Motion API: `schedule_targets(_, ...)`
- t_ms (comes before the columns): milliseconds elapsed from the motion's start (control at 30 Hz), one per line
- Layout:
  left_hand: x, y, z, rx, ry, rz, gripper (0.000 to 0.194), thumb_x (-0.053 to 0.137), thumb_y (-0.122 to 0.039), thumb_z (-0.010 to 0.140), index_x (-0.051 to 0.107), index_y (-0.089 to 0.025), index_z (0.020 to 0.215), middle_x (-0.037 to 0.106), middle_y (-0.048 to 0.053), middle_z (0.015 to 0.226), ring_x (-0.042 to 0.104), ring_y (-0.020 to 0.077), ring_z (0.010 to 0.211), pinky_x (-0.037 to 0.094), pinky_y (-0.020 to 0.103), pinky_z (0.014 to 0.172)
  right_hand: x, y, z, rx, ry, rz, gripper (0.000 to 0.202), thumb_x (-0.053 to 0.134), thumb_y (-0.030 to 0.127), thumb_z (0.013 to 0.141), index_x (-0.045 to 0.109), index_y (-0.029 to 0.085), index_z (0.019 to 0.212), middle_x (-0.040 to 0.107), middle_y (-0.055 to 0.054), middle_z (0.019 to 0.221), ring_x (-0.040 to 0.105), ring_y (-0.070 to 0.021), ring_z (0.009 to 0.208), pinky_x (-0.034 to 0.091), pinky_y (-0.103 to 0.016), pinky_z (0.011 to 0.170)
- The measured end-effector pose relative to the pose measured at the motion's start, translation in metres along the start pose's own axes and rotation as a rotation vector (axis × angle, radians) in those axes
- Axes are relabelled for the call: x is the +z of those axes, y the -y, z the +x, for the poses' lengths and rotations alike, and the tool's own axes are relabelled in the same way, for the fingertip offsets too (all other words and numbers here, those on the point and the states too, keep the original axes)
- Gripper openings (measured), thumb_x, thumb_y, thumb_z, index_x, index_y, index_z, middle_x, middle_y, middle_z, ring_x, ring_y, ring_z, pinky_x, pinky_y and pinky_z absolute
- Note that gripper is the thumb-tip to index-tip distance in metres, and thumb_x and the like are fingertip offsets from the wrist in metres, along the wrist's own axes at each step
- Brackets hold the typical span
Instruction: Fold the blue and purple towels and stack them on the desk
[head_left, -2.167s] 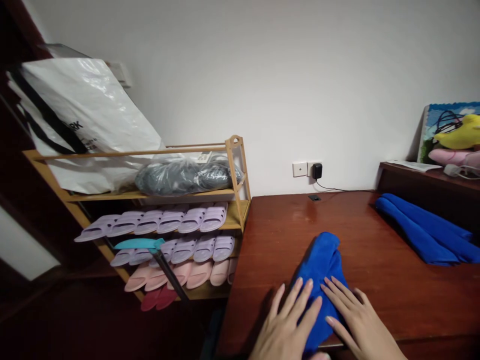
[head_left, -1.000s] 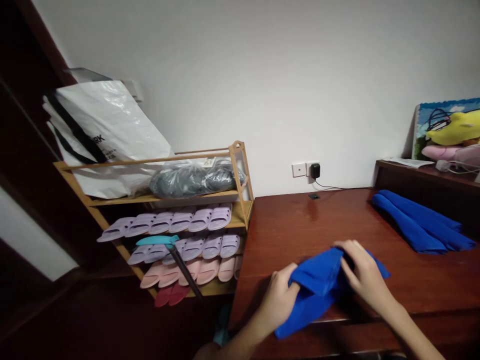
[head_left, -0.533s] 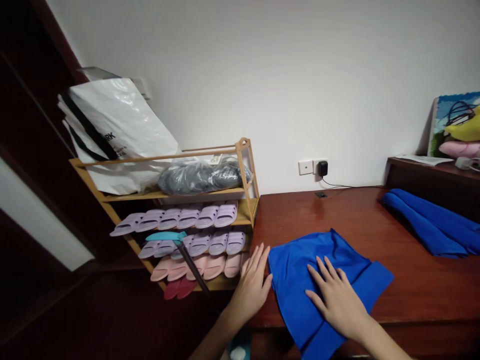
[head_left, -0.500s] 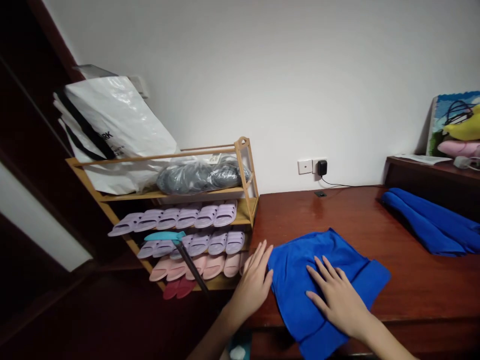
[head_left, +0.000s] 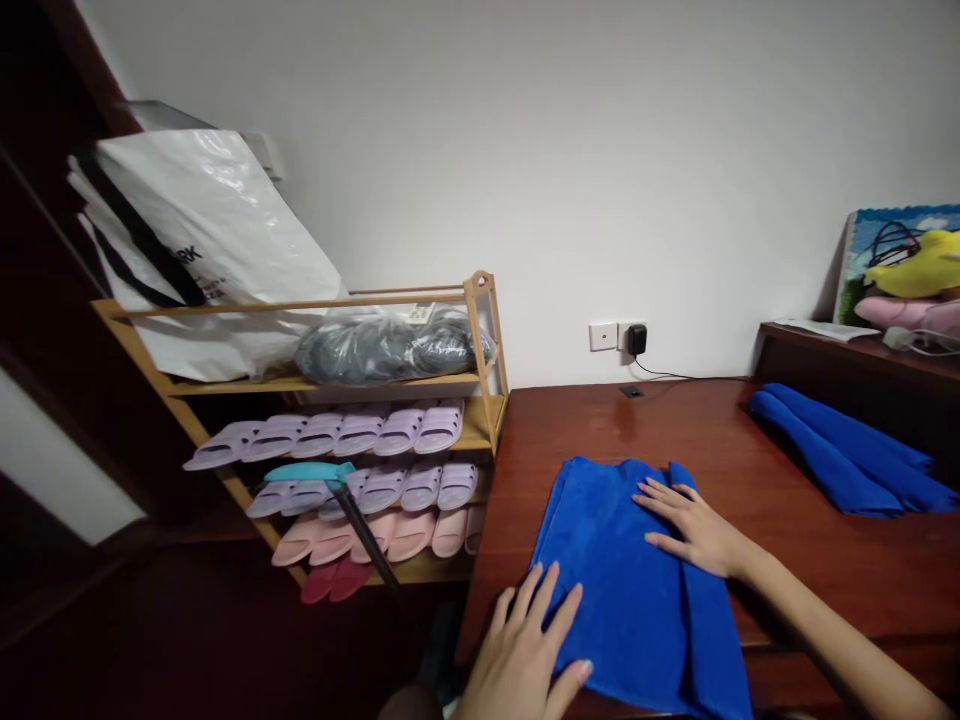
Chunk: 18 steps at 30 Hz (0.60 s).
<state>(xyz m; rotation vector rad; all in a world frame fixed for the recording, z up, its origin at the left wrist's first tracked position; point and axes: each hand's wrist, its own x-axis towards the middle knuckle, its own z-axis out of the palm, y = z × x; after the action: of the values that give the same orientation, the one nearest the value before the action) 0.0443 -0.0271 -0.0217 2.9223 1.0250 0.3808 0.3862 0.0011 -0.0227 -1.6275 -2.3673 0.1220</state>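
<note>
Left hand (head_left: 517, 640): fingers spread apart, fingertips on the near left side of a blue cloth (head_left: 611, 580), nothing pinched. Right hand (head_left: 694, 525): fingers slightly apart, flat across the cloth's upper right, over a folded strip running down that side. Cloth: laid out on a red-brown table (head_left: 555, 425), its near end reaching past the front edge. Risks, as judged: a sideways push by the right hand could ruck the strip or skew its fold; uneven pressure could slide the cloth on the smooth wood; the overhanging end could draw it forward if both hands lifted. Further right: a second blue cloth (head_left: 840, 455), bunched lengthwise, well apart. At the wall: a black plug (head_left: 637, 340). Left of the table: a wooden rack (head_left: 474, 430) with slippers (head_left: 439, 428).
</note>
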Motion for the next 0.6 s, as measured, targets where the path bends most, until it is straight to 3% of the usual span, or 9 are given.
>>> schedule_targets(167,-0.010,0.006,-0.015,0.049,0.003,-0.067,0.069,0.061,-0.028,0.085,0.028,-0.032,0.145,0.039,0.005,0.145,0.043,0.0273,0.128,0.042,0.046,0.100,-0.005,-0.017,0.036,-0.124,-0.070,-0.221,0.060,0.036,0.055,0.090,0.040,0.023,0.140,0.033,-0.013,0.147,0.022,-0.0279,0.138,0.020,-0.056,0.107)
schedule_targets(300,-0.015,0.014,-0.020,0.035,-0.056,-0.127,0.049,0.059,-0.019,0.084,0.050,-0.032,0.131,0.052,0.003,0.136,0.052,0.0250,0.121,0.042,0.043,0.101,-0.008,-0.009,0.059,-0.222,-0.173,-0.408,0.045,0.034,0.033,0.094,0.049,0.013,0.131,0.043,-0.019,0.139,0.036,-0.0291,0.130,0.030,-0.053,0.101)
schedule_targets(400,-0.017,0.014,-0.020,0.045,-0.095,-0.153,0.038,0.061,-0.018,0.082,0.061,-0.031,0.118,0.059,0.003,0.127,0.055,0.0258,0.116,0.045,0.043,0.098,-0.010,0.035,0.054,-0.171,-0.268,-0.403,0.034,0.032,0.022,0.093,0.060,0.013,0.109,0.059,-0.017,0.116,0.052,-0.0254,0.109,0.037,-0.047,0.093)
schedule_targets(500,-0.019,0.007,-0.014,-0.003,-0.132,-0.180,0.036,0.057,-0.010,0.078,0.065,-0.027,0.109,0.062,0.004,0.122,0.054,0.0260,0.116,0.045,0.044,0.097,-0.006,0.099,0.027,-0.098,-0.208,-0.189,0.032,0.033,0.034,0.095,0.058,0.018,0.084,0.061,-0.006,0.084,0.056,-0.0177,0.081,0.041,-0.037,0.081)
schedule_targets(600,-0.018,-0.001,-0.007,-0.064,-0.202,-0.244,0.030,0.050,-0.004,0.075,0.066,-0.022,0.092,0.064,0.005,0.112,0.055,0.0251,0.113,0.045,0.042,0.096,0.010,0.150,0.000,-0.226,-0.123,0.002,0.028,0.047,0.045,0.088,0.056,0.021,0.100,0.062,-0.003,0.094,0.057,-0.0178,0.087,0.041,-0.035,0.088)
